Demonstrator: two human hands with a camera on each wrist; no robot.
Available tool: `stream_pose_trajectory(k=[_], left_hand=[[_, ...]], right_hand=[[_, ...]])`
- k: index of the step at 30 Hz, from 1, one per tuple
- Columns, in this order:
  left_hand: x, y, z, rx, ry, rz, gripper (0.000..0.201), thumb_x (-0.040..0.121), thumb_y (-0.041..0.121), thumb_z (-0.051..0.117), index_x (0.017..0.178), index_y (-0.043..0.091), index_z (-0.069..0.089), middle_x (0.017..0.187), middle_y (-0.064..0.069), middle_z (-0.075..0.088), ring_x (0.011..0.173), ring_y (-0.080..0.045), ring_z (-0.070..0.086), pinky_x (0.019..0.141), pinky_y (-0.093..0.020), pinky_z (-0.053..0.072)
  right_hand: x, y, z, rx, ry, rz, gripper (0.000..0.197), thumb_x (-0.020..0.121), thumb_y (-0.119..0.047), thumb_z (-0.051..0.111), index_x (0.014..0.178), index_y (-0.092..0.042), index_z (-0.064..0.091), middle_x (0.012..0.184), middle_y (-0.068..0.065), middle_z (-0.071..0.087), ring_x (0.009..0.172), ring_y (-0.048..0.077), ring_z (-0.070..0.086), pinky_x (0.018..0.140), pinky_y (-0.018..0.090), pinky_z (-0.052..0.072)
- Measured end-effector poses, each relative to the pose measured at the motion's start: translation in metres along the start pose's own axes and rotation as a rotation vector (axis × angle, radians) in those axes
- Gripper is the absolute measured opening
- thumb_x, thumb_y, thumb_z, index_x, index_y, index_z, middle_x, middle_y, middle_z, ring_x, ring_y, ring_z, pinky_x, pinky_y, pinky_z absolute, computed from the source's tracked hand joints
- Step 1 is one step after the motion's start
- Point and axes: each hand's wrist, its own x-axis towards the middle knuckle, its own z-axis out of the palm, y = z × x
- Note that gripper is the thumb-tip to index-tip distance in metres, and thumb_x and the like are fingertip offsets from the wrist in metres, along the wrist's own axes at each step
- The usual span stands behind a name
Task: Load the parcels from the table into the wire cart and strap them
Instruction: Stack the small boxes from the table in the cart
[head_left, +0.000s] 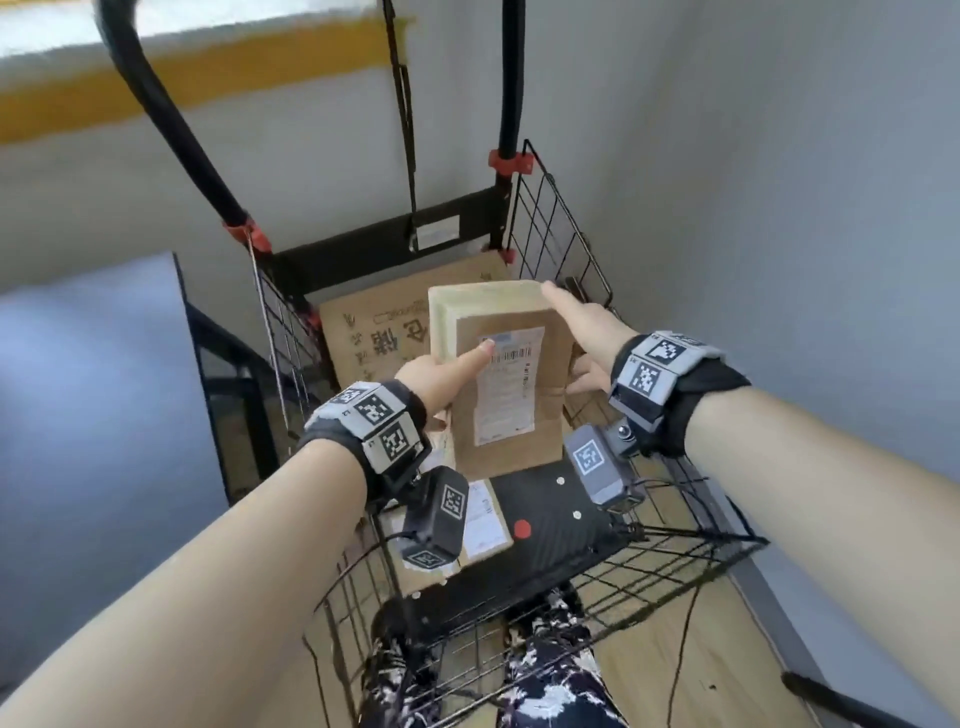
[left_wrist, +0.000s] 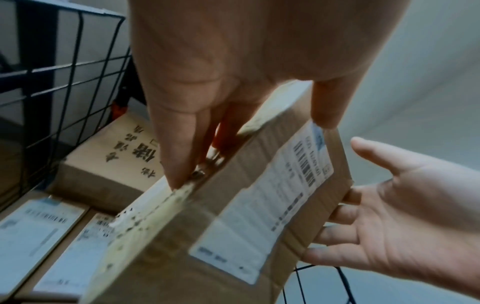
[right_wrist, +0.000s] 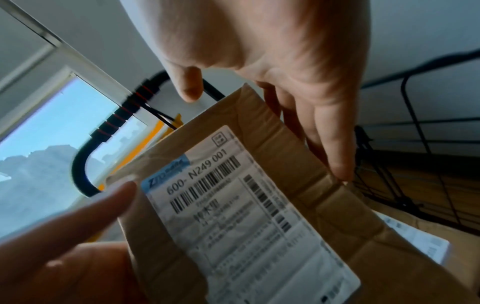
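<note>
I hold a brown cardboard parcel (head_left: 553, 405) (left_wrist: 233, 216) (right_wrist: 259, 216) with a white barcode label over the black wire cart (head_left: 561, 234). My left hand (head_left: 441, 374) (left_wrist: 233, 61) grips its left taped edge, thumb on the label. My right hand (head_left: 587, 338) (right_wrist: 285, 51) lays straight fingers along its right edge, thumb held clear. In the cart lie a large printed box (head_left: 374, 332) (left_wrist: 116, 148) at the back, labelled parcels (head_left: 483, 519) (left_wrist: 31, 226) on the bottom and a black flat pack (head_left: 545, 519) with a red dot. A black strap (head_left: 405, 130) hangs from the handle.
The cart's black handle (head_left: 171, 130) arches up at the back. A grey table (head_left: 93, 364) stands to the left of the cart, and a pale wall closes in on the right. Wooden floor (head_left: 701, 649) shows beneath the near wire wall, beside my patterned trousers.
</note>
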Motion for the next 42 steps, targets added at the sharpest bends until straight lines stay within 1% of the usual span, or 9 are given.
stream_pose_trajectory(k=[2,6,11,15,23,27,32,38,42], left_hand=[[0.016,0.001,0.016,-0.026,-0.002,-0.055,0.075,0.08,0.057,0.061,0.137,0.012,0.044,0.131,-0.011,0.053,0.118,-0.029,0.053,0.091,-0.036,0.049],[0.082,-0.032,0.055,-0.107,0.033,-0.235,0.142,0.021,0.101,0.041,0.134,0.014,0.049,0.132,-0.011,0.057,0.118,-0.032,0.055,0.102,-0.048,0.043],[0.088,-0.052,0.076,-0.1,0.032,-0.367,0.082,0.086,0.072,0.031,0.139,0.011,0.042,0.136,-0.019,0.05,0.119,-0.036,0.053,0.101,-0.042,0.044],[0.109,-0.094,0.08,-0.052,0.082,-0.416,0.067,0.095,0.059,0.024,0.142,0.014,0.037,0.136,-0.021,0.048,0.12,-0.036,0.052,0.101,-0.046,0.044],[0.154,-0.154,0.031,0.053,0.335,-0.533,0.062,0.099,0.052,0.02,0.139,0.009,0.038,0.131,-0.02,0.051,0.114,-0.033,0.054,0.092,-0.035,0.042],[0.181,-0.173,0.019,-0.063,0.49,-0.511,0.039,0.099,0.028,0.043,0.128,0.002,0.043,0.126,-0.017,0.055,0.111,-0.031,0.056,0.08,-0.033,0.042],[0.195,-0.188,0.026,0.031,0.548,-0.485,0.027,0.096,0.011,0.043,0.123,0.005,0.041,0.122,-0.016,0.055,0.107,-0.031,0.058,0.073,-0.032,0.04],[0.209,-0.197,0.032,-0.135,0.581,-0.52,0.041,0.092,0.011,0.05,0.131,0.006,0.038,0.131,-0.017,0.049,0.115,-0.036,0.054,0.096,-0.046,0.046],[0.205,-0.206,0.035,-0.384,0.609,-0.514,0.059,0.083,0.022,0.061,0.136,0.009,0.039,0.128,-0.017,0.054,0.113,-0.037,0.055,0.097,-0.05,0.047]], right_hand=[[0.034,0.008,-0.002,-0.116,-0.038,0.014,0.087,0.081,-0.066,0.046,0.143,-0.007,0.029,0.137,0.016,0.047,0.12,0.041,0.049,0.094,0.052,0.046],[0.093,0.04,-0.006,-0.281,-0.085,0.044,0.074,0.089,-0.055,0.045,0.141,-0.004,0.031,0.137,0.019,0.047,0.122,0.037,0.049,0.103,0.052,0.04],[0.14,0.087,0.013,-0.402,-0.238,0.178,0.083,0.088,-0.059,0.047,0.149,-0.009,0.02,0.15,0.013,0.034,0.134,0.035,0.038,0.11,0.049,0.033],[0.161,0.117,0.04,-0.476,-0.295,0.236,0.076,0.092,-0.056,0.043,0.147,-0.006,0.025,0.147,0.016,0.035,0.131,0.036,0.039,0.108,0.047,0.037],[0.198,0.13,0.129,-0.46,-0.403,0.153,0.073,0.093,-0.054,0.041,0.144,-0.003,0.032,0.145,0.015,0.04,0.13,0.032,0.042,0.108,0.045,0.038],[0.217,0.148,0.164,-0.477,-0.451,0.129,0.067,0.092,-0.049,0.047,0.14,-0.003,0.038,0.138,0.018,0.048,0.123,0.033,0.051,0.104,0.044,0.043],[0.223,0.181,0.165,-0.369,-0.497,0.107,0.065,0.093,-0.028,0.058,0.147,-0.015,0.026,0.139,0.005,0.048,0.124,0.021,0.051,0.09,0.021,0.04],[0.229,0.199,0.166,-0.244,-0.554,0.093,0.079,0.089,-0.024,0.063,0.151,-0.028,0.014,0.136,0.0,0.054,0.119,0.019,0.055,0.106,0.042,0.042],[0.228,0.168,0.152,-0.574,-0.588,-0.168,0.065,0.092,-0.014,0.055,0.148,-0.028,0.025,0.129,-0.008,0.053,0.116,0.011,0.053,0.099,0.025,0.04]])
